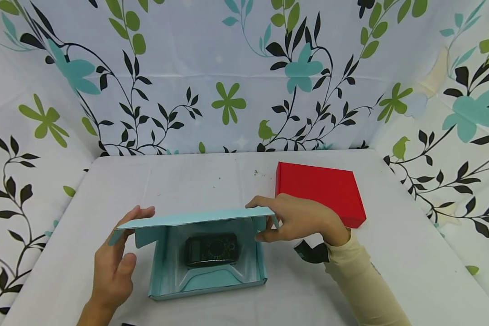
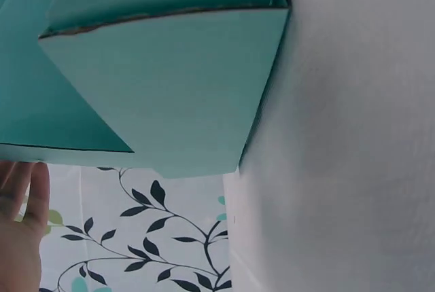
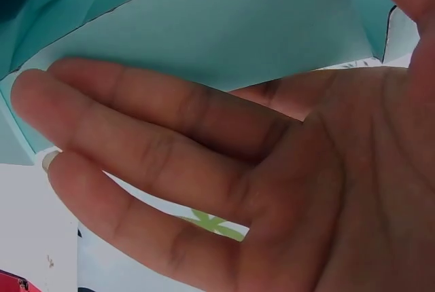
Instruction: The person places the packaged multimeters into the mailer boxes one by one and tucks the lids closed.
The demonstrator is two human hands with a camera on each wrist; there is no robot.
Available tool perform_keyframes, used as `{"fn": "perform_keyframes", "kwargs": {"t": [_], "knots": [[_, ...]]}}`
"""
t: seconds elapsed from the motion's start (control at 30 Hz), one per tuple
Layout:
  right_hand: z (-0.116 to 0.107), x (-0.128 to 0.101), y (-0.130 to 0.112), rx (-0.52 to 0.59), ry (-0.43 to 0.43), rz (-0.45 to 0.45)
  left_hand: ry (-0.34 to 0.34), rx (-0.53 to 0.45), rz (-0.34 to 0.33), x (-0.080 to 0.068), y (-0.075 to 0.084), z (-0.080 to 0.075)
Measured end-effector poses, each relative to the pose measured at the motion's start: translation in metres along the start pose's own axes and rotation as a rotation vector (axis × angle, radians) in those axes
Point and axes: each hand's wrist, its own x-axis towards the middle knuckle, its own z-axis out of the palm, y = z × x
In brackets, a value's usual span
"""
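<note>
A teal cardboard box (image 1: pixel 205 284) lies open on the white table, with a black multimeter (image 1: pixel 212 250) inside. Its lid (image 1: pixel 195 218) is raised partway over the opening. My left hand (image 1: pixel 120 246) has straight fingers, and one fingertip touches the lid's left corner. My right hand (image 1: pixel 285 217) pinches the lid's right end, fingers on top and thumb below. In the left wrist view the box's teal wall (image 2: pixel 170 88) fills the top, with my left hand's fingers (image 2: pixel 20 224) at the lower left. The right wrist view shows my right hand (image 3: pixel 238 170) against the lid (image 3: pixel 238 27).
A shut red box (image 1: pixel 318 190) lies on the table just behind my right hand. Flower-patterned cloth walls (image 1: pixel 228 81) enclose the table (image 1: pixel 187 181) at the back and both sides. A black strap (image 1: pixel 311 252) sits at my right wrist.
</note>
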Motion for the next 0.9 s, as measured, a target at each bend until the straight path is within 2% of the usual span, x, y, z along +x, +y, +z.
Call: {"fn": "perform_keyframes", "kwargs": {"t": [0.2, 0.33, 0.53, 0.73, 0.9], "knots": [[0.001, -0.001, -0.004, -0.006, -0.010, 0.029, 0.042, -0.161, 0.008, 0.002, 0.001, 0.002], [0.002, -0.001, -0.005, 0.002, -0.012, 0.036, 0.094, -0.203, 0.032, 0.005, 0.006, 0.004], [0.002, -0.002, -0.005, -0.003, -0.016, 0.026, 0.200, -0.086, 0.094, 0.009, 0.009, 0.005], [-0.003, -0.010, -0.011, -0.027, 0.021, -0.009, 0.203, -0.012, 0.087, 0.008, 0.009, 0.003], [-0.011, -0.021, -0.018, -0.050, 0.087, -0.060, 0.216, -0.015, 0.089, 0.010, 0.011, 0.002]]}}
